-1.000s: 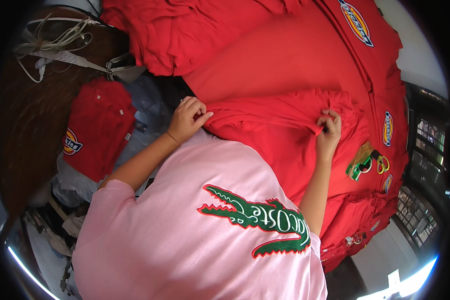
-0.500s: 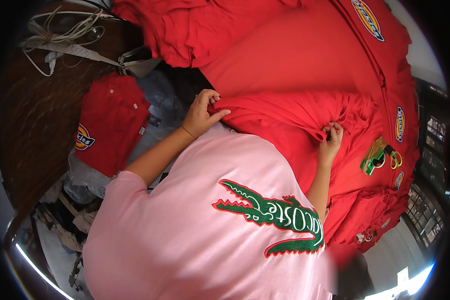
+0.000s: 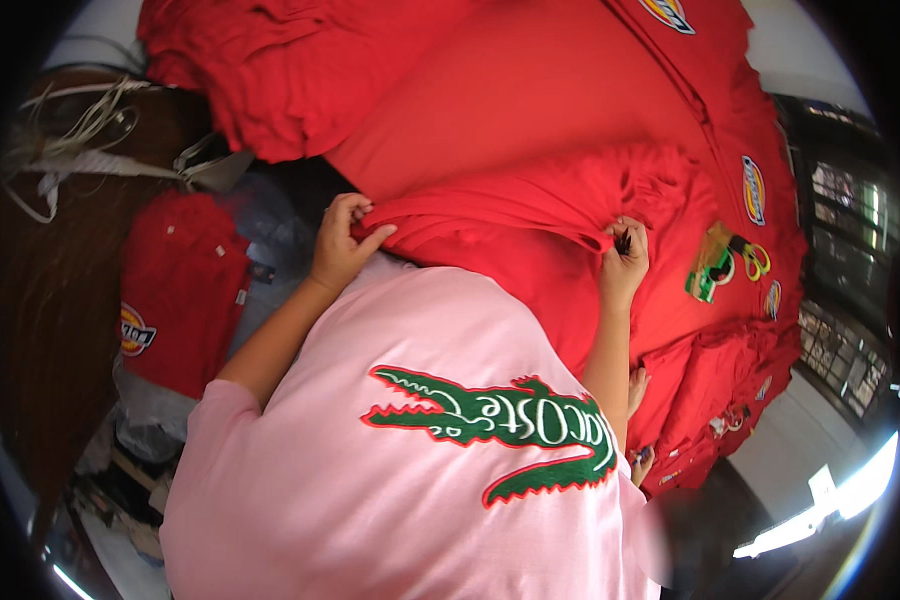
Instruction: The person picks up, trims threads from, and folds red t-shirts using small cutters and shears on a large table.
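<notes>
1. A red garment [image 3: 530, 240] is gripped at its folded near edge by both hands
2. The left hand [image 3: 342, 245] is seen with its fingers [image 3: 355, 208] curled and pressed together over the cloth edge, the thumb laid beneath so that a fold is pinched between them
3. The right hand [image 3: 622, 262] is closed in a loose fist, and a gathered ridge of the same edge is pinched just above its fingers [image 3: 630, 235]; a small dark object is seen among them, too small to be told
4. Between the two sets of fingers the red edge is stretched as a taut band, and beyond them the rest of the garment is spread over a wider red sheet of cloth [image 3: 530, 90]
5. A pink shirt [image 3: 420, 450] bearing a large green animal figure is worn; it is seen directly below both hands, and the forearms are raised out of it
6. To the left of the left fingers, well apart, a folded red garment [image 3: 180, 290] with an oval badge is laid
7. To the right of the right fingers, near them, a green and yellow tag [image 3: 715, 262] is seen on the red cloth
8. Above and left of the left fingers, pale cords [image 3: 80, 150] are heaped
</notes>
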Tool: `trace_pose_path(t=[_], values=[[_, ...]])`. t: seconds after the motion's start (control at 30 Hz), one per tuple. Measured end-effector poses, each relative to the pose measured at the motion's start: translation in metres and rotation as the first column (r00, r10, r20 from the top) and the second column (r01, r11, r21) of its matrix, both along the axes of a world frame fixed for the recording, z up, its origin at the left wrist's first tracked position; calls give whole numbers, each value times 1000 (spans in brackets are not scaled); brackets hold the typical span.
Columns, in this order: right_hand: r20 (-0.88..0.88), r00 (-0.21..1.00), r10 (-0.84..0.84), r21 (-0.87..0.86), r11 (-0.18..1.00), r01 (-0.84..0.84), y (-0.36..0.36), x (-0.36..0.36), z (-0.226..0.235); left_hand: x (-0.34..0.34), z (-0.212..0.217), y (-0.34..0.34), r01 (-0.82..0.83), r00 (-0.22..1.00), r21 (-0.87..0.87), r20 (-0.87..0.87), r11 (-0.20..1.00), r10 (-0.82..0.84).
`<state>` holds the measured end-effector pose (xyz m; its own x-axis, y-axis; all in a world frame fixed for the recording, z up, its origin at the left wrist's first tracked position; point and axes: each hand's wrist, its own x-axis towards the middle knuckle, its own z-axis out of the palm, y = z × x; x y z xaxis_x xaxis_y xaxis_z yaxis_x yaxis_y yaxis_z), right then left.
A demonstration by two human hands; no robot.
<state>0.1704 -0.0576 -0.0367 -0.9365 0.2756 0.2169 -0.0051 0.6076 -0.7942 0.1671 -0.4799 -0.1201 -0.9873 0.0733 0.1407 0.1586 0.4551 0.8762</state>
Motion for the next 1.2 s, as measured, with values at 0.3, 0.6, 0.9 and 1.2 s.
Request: trace_pose_path(t=[0.3,0.6,0.9,1.2], values=[[-166,986,-6,-74,997,-6,-27,-28,64,-9,18,7,134,971,-186,-172,973,-167],[-158,984,-83,-338,941,25,-36,-37,73,-35,53,68,420,853,-160,-268,893,-449],[-120,991,-66,-509,861,-4,-40,-35,80,-78,98,142,525,800,-221,-201,822,-566],[-120,986,-117,-415,908,57,-44,-33,70,-98,72,157,582,784,-498,133,643,-606]])
